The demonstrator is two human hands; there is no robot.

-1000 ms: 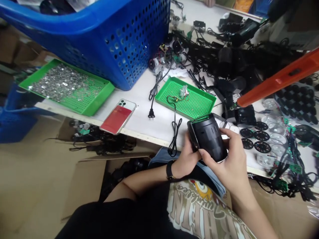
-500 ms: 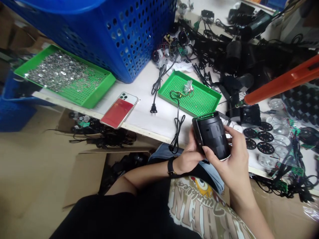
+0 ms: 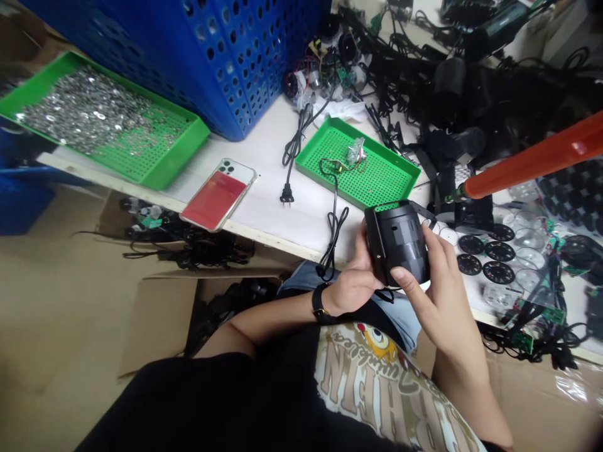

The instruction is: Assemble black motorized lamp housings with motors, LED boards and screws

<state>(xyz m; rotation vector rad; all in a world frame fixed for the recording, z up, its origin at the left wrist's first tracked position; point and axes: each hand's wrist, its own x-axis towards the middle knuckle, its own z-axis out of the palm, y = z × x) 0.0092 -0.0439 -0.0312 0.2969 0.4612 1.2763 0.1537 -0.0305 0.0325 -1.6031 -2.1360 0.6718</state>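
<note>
- My left hand [image 3: 355,282] cups the lower left side of a black plastic cylindrical housing [image 3: 400,242], with some of my fingers hidden behind it.
- My right hand [image 3: 443,301] grips the opposite side: the thumb presses on the near face, the fingers lie along the right flank. Both hands are clamped on the housing.
- My left forearm slants in from the lower left, a black wrist strap [image 3: 319,304] around it; my right forearm rises from the lower right.
- I hold the housing tilted, over the front edge of the white tabletop [image 3: 271,188], in front of a shallow green perforated plastic tray [image 3: 391,182]. I cannot tell whether they touch.
- In that tray sits a small clear part [image 3: 355,152] with thin wires.
- Farther left lie a red-and-clear-backed phone [image 3: 219,194] and a second green tray [image 3: 179,154] heaped with small silvery metal pieces [image 3: 89,113], beside a tall blue perforated plastic basket [image 3: 235,69].
- To my right are flat black round discs [image 3: 499,252], and above them a long orange tool [image 3: 527,160].
- Below the table, a brown cardboard box [image 3: 157,326] stands on the tan floor [image 3: 56,320].
</note>
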